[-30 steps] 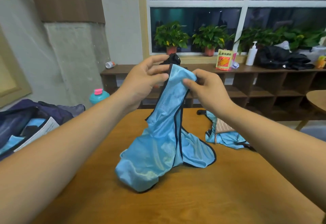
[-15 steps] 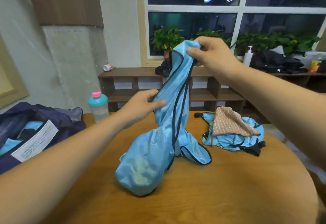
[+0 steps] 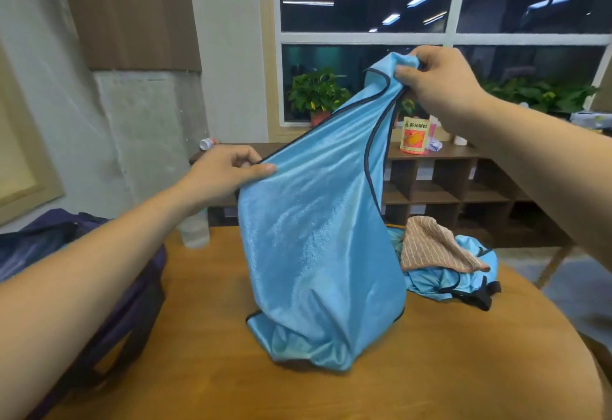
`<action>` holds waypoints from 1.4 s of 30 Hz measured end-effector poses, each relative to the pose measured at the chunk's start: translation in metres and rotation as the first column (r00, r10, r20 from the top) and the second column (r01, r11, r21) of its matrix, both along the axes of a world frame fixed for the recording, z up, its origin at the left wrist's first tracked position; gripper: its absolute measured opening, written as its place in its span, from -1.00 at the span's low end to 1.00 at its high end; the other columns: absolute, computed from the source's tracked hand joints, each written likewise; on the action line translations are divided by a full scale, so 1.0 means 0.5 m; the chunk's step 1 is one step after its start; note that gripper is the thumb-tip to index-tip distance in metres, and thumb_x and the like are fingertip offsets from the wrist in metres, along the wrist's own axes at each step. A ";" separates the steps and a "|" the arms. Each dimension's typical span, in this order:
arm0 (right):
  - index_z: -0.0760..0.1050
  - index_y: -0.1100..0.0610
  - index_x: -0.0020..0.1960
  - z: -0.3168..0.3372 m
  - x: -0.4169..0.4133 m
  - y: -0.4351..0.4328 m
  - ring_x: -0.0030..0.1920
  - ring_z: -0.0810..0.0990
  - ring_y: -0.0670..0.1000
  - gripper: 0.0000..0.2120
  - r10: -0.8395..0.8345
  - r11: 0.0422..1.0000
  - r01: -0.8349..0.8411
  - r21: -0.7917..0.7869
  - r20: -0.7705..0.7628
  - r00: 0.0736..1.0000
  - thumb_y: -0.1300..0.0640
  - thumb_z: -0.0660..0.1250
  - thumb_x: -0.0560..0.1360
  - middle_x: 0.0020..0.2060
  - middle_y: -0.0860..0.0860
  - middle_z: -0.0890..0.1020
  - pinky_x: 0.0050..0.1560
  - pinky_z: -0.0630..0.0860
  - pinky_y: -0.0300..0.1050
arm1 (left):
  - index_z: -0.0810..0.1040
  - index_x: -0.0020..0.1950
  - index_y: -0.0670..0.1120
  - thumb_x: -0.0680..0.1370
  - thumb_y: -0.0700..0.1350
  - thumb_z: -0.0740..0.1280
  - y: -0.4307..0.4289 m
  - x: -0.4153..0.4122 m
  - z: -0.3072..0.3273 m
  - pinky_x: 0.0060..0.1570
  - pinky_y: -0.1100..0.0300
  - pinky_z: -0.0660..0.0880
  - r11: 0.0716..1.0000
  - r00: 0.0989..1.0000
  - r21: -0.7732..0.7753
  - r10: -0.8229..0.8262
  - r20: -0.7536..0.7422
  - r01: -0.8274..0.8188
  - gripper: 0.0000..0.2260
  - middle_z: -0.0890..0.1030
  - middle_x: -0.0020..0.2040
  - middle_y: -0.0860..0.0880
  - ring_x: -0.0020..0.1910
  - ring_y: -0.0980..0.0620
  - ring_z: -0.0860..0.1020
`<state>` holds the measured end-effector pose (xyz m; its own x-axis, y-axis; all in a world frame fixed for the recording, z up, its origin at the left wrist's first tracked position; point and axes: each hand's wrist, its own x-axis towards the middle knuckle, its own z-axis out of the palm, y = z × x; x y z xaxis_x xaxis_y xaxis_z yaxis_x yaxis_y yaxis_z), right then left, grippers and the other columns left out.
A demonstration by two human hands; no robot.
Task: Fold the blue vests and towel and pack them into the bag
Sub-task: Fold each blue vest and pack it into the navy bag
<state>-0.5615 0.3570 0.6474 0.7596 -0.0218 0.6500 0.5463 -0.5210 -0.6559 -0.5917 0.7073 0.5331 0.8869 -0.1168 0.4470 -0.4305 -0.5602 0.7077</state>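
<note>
Vest hangs over the table middle, hem slumped on the wood, your right hand pinching its top and your left hand pinching a side edge; light, limp, likely slippery, so grip the bound seams.

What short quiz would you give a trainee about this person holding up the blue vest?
1. True or false: the left hand and the right hand both hold the shiny blue vest with dark trim.
2. Which hand is raised higher? A) left B) right
3. What does the striped beige towel lie on?
Key: 1 true; 2 B; 3 the other crumpled blue vest, on the round wooden table.
</note>
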 end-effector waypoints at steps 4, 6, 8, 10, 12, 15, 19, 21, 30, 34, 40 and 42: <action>0.64 0.16 0.15 -0.001 0.001 -0.002 -0.02 0.70 0.23 -0.78 -0.010 0.999 0.011 -0.042 0.002 1.000 0.00 0.39 0.67 0.06 0.26 0.70 0.03 0.68 0.26 | 0.64 -0.16 0.01 0.49 0.36 0.46 0.035 0.001 0.015 -0.06 0.05 0.43 0.917 0.993 0.381 0.100 0.056 -0.114 -0.59 0.61 -0.37 0.08 -0.33 0.12 0.54; 0.65 0.14 0.13 -0.005 0.004 -0.001 -0.04 0.70 0.25 -0.80 -0.010 0.998 0.010 -0.062 0.009 1.000 0.01 0.39 0.67 0.05 0.27 0.69 0.05 0.68 0.24 | 0.66 -0.14 0.04 0.54 0.32 0.41 0.035 -0.010 0.022 -0.07 0.08 0.46 0.867 0.985 0.468 0.151 0.087 -0.175 -0.65 0.64 -0.34 0.13 -0.27 0.17 0.59; 0.65 0.11 0.08 -0.008 0.006 0.006 -0.14 0.67 0.21 -0.84 0.003 0.996 -0.002 -0.085 0.011 1.000 0.03 0.38 0.66 0.00 0.28 0.69 -0.05 0.67 0.24 | 0.66 -0.07 0.10 0.56 0.33 0.38 0.028 -0.021 0.025 -0.10 0.04 0.54 0.864 0.979 0.461 0.166 0.116 -0.201 -0.69 0.67 -0.25 0.14 -0.18 0.17 0.61; 0.63 0.15 0.01 -0.009 0.001 0.022 -0.25 0.55 0.11 -0.85 0.049 0.992 -0.047 -0.121 0.017 0.999 0.07 0.38 0.61 -0.12 0.30 0.65 -0.20 0.55 0.13 | 0.65 0.05 0.15 0.55 0.36 0.38 0.017 -0.025 0.028 0.01 0.01 0.60 0.905 0.980 0.382 0.152 0.128 -0.190 -0.69 0.68 -0.10 0.15 -0.06 0.17 0.62; 0.61 0.22 -0.01 -0.010 -0.006 0.046 -0.27 0.49 0.05 -0.81 0.102 0.979 -0.098 -0.179 0.012 0.995 0.08 0.37 0.57 -0.18 0.30 0.60 -0.22 0.46 0.04 | 0.61 0.18 0.19 0.51 0.40 0.41 -0.003 -0.028 0.039 0.12 0.01 0.61 0.947 0.984 0.282 0.120 0.130 -0.153 -0.62 0.68 0.02 0.18 0.05 0.18 0.62; 0.61 0.22 -0.02 -0.018 -0.023 0.091 -0.26 0.46 -0.04 -0.82 0.184 0.943 -0.175 -0.282 0.008 0.983 0.09 0.38 0.57 -0.24 0.11 0.58 -0.19 0.40 -0.04 | 0.56 0.24 0.29 0.43 0.47 0.45 -0.053 -0.036 0.070 0.16 0.02 0.60 0.991 0.991 0.113 0.057 0.119 -0.071 -0.53 0.66 0.09 0.26 0.10 0.16 0.63; 0.59 0.10 -0.10 -0.032 -0.036 0.142 -0.24 0.51 -0.05 -0.83 0.257 0.889 -0.223 -0.401 0.034 0.966 0.02 0.43 0.57 -0.24 0.02 0.62 -0.16 0.46 0.00 | 0.58 0.27 0.22 0.47 0.42 0.44 -0.117 -0.049 0.113 0.07 0.27 0.56 1.000 0.996 -0.027 -0.013 0.087 0.015 -0.53 0.67 0.13 0.24 0.11 0.25 0.63; 0.57 0.08 -0.10 -0.038 -0.039 0.157 -0.23 0.52 -0.01 -0.82 0.263 0.869 -0.210 -0.448 0.060 0.963 -0.01 0.44 0.56 -0.23 0.06 0.63 -0.18 0.48 0.03 | 0.67 0.19 0.10 0.55 0.32 0.43 -0.130 -0.046 0.124 0.06 0.26 0.57 0.999 0.998 -0.035 -0.038 0.040 0.039 -0.63 0.72 0.07 0.15 0.08 0.23 0.65; 0.61 0.04 0.01 -0.077 -0.050 0.164 -0.25 0.57 -0.05 -0.81 0.333 0.874 -0.343 -0.344 -0.092 0.939 -0.01 0.56 0.52 -0.14 0.14 0.66 -0.21 0.53 -0.05 | 0.66 0.06 -0.10 0.66 -0.18 0.41 -0.074 -0.041 0.162 0.07 0.14 0.62 0.967 0.986 -0.199 -0.164 -0.010 0.159 -0.96 0.70 -0.04 -0.09 -0.06 0.02 0.65; 0.68 0.08 0.05 -0.136 -0.055 0.191 -0.09 0.70 -0.03 -0.90 0.473 0.828 -0.526 -0.196 -0.262 0.842 0.17 0.52 0.54 -0.08 0.03 0.74 -0.03 0.61 -0.23 | 0.65 0.04 -0.04 0.70 -0.16 0.35 -0.079 -0.050 0.184 0.01 0.14 0.62 0.970 0.983 -0.160 -0.182 0.023 0.183 -0.90 0.68 -0.06 -0.04 -0.06 0.03 0.63; 0.52 0.19 -0.10 -0.240 -0.048 0.208 -0.24 0.54 -0.10 -0.78 0.430 0.812 -0.539 -0.223 -0.395 0.812 0.07 0.47 0.59 -0.24 -0.05 0.58 -0.13 0.49 -0.10 | 0.63 0.06 -0.01 0.73 -0.09 0.30 -0.058 -0.044 0.196 -0.15 0.19 0.56 0.978 0.990 -0.164 -0.116 0.084 0.129 -0.87 0.65 -0.11 0.06 -0.13 0.07 0.58; 0.63 0.07 -0.03 -0.279 -0.048 0.203 -0.13 0.69 -0.04 -0.84 0.425 0.793 -0.563 -0.234 -0.449 0.786 -0.02 0.45 0.59 -0.13 -0.06 0.71 -0.04 0.64 0.01 | 0.64 0.03 0.03 0.72 -0.03 0.31 -0.039 -0.036 0.198 -0.16 0.17 0.51 0.977 0.991 -0.191 -0.079 0.112 0.099 -0.86 0.62 -0.13 0.07 -0.14 0.06 0.54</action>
<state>-0.5855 0.4587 0.5078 0.7760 0.5894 0.2247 0.5541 -0.4668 -0.6892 -0.6098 0.6876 0.6319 0.8249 -0.0942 0.5574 -0.5486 -0.3716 0.7490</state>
